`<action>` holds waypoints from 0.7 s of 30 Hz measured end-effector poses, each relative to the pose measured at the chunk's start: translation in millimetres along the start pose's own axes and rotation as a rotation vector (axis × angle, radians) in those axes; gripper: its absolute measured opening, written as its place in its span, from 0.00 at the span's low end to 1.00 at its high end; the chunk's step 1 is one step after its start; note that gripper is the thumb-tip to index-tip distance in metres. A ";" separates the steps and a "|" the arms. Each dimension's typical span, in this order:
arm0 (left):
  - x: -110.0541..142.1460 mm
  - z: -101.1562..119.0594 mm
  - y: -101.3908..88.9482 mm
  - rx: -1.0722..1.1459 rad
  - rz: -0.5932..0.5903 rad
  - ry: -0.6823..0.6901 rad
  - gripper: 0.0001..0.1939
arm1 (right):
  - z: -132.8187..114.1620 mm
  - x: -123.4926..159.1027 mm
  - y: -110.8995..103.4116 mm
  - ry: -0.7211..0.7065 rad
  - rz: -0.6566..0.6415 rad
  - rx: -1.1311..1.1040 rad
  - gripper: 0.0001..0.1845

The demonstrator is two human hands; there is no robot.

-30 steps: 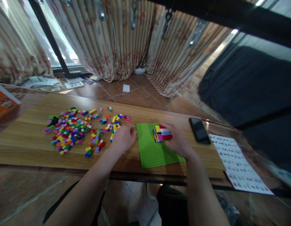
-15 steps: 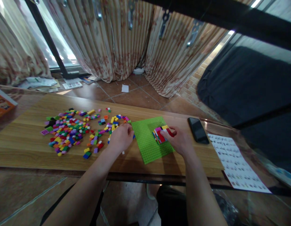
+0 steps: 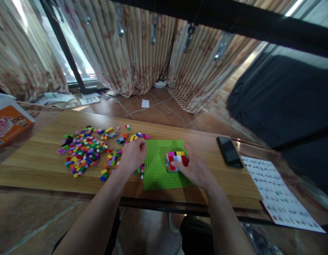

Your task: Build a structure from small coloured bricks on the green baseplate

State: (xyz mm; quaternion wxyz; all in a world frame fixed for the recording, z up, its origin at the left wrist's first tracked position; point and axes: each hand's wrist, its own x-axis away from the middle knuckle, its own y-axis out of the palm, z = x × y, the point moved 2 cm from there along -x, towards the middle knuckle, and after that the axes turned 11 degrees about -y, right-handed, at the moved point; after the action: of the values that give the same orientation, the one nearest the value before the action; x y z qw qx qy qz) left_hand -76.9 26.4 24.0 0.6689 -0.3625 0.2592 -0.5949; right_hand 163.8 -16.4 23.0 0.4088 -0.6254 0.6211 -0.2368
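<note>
A small block of stacked toy bricks [image 3: 177,158], red, white, yellow and pink on top, stands on a green baseplate [image 3: 155,180]. My right hand [image 3: 197,170] is at its right side, thumb over the top bricks and the other fingers stretched apart from the thumb. My left hand [image 3: 133,154] hovers by the plate's left edge with fingers curled together; whatever may be between them is hidden. Loose bricks [image 3: 142,173] lie beneath and beside the left hand, partly covered by it.
A large heap of mixed bricks [image 3: 85,150] spreads over the left of the wooden table [image 3: 41,156]. To the right lie a black phone [image 3: 229,152] and a printed sheet [image 3: 277,191] overhanging the table's edge. An orange and white box [image 3: 11,124] stands far left.
The baseplate has turned and now sits squarer to the table, with the brick block turned along with it. My right hand's fingers have spread from the block. The whole view has shifted slightly.
</note>
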 end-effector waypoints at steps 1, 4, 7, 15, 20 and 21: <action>-1.5 -2.6 -3.9 0.006 0.026 -0.011 0.12 | -7.6 1.2 4.3 0.001 -0.060 0.062 0.43; -4.8 -9.6 -14.4 0.004 0.085 -0.039 0.13 | -31.4 5.0 14.5 0.011 -0.154 0.169 0.47; -6.1 -14.4 -21.0 0.010 0.111 -0.048 0.13 | -52.0 7.6 22.5 -0.034 -0.151 0.188 0.47; -7.1 -21.3 -30.3 0.035 0.131 -0.079 0.14 | -60.1 9.5 24.6 0.017 -0.090 0.172 0.35; -9.4 -28.8 -36.7 0.095 0.164 -0.096 0.14 | -22.9 2.9 2.6 0.063 0.023 0.291 0.35; -9.5 -29.9 -38.3 0.108 0.171 -0.097 0.14 | -13.9 -0.5 -0.7 0.066 0.055 0.340 0.34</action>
State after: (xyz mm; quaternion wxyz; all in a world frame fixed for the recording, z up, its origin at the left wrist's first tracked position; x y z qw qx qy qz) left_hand -125.0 29.4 35.5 0.7475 -0.3312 0.2241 -0.5305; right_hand 153.0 -19.1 31.3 0.4943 -0.5221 0.6020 -0.3475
